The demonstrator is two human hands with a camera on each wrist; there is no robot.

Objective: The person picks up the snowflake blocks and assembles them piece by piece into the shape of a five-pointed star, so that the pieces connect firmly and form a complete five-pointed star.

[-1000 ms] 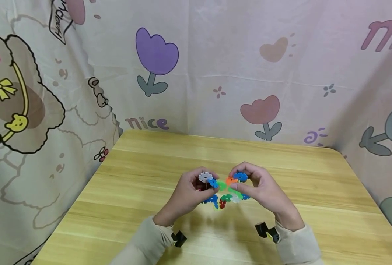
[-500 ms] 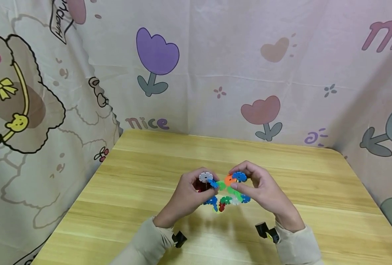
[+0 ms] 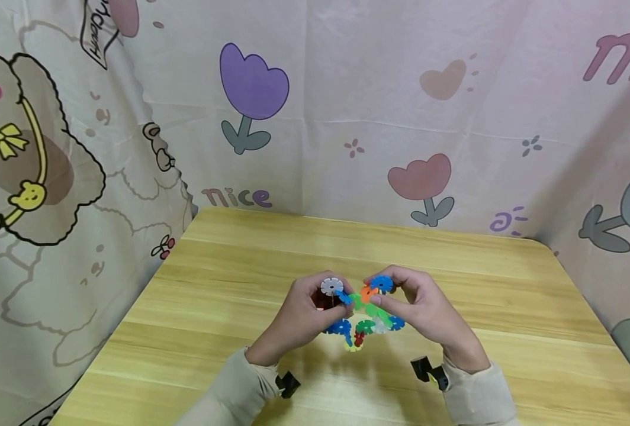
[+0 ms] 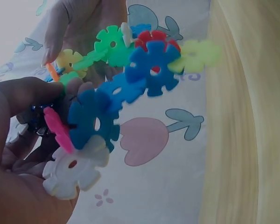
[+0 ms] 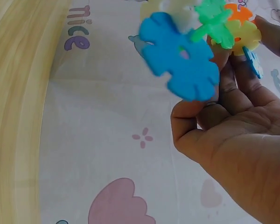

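Several notched plastic snowflake discs are linked into one colourful structure, held above the table between both hands. My left hand (image 3: 299,316) grips its left side, near a white disc (image 3: 331,287) and a pink disc (image 4: 58,128). On the other side, my right hand (image 3: 427,307) pinches an orange disc (image 3: 367,294) between thumb and fingers, beside a blue disc (image 3: 382,284). Below the hands hang a green disc (image 3: 365,326), a red disc (image 3: 359,338) and a pale yellow disc (image 4: 196,56). A large blue disc (image 5: 186,72) sticks out by the right fingers. Fingers hide some joints.
A wooden table (image 3: 230,254) lies beneath the hands. Printed cloth (image 3: 336,71) hangs behind it and at the sides. Small black devices sit on both wrists, one by the left cuff (image 3: 262,378) and one by the right cuff (image 3: 477,387).
The lower discs have swung slightly down and toward me. The orange and blue discs at my right fingers have shifted a little left. Both hands keep their hold.
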